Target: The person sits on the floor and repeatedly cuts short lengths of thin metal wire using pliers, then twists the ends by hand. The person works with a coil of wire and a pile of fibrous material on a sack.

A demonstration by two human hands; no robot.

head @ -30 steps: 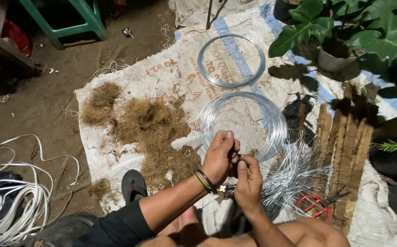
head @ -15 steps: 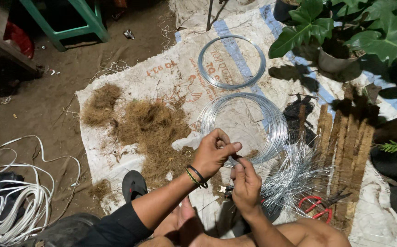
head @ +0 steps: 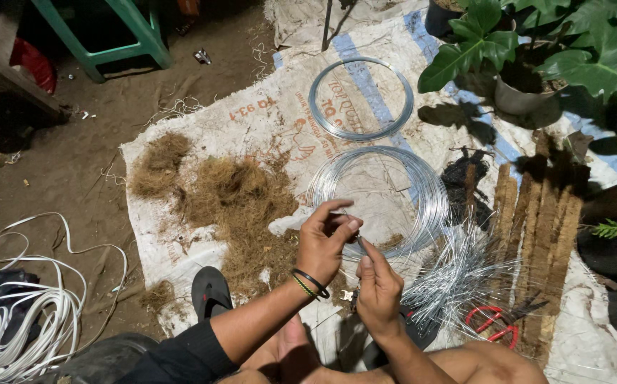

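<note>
Underneath everything lies a white woven sack (head: 251, 121) spread flat on the dirt floor (head: 73, 163), its far part striped blue. Potted plants (head: 536, 50) with broad green leaves stand at its far right corner, and a green plastic stool (head: 120, 32) stands on the dirt at the far left. Loose white strapping (head: 24, 313) is heaped in tangled loops on the floor at the near left. Brown coconut fibre (head: 230, 199) is scattered in clumps over the left half of the sack. Fibre-wrapped poles (head: 536, 220) lie side by side along the sack's right side. Two coils of silver wire rest on the sack: the larger coil (head: 433, 192) just beyond the hands, the smaller coil (head: 319, 114) farther off near the blue stripe. A bundle of cut wire lengths (head: 458, 274) fans out between the larger coil and the poles. A black sandal (head: 209, 291) sits at the sack's near edge, beside the left forearm. Red-handled cutters (head: 490, 320) lie near the foot of the poles. The left hand (head: 322, 245) and the right hand (head: 378, 288) are held close together above the sack, each pinched on one short piece of wire (head: 359, 243) that runs between their fingertips. The left wrist wears thin bands (head: 310, 281), black and greenish.
</note>
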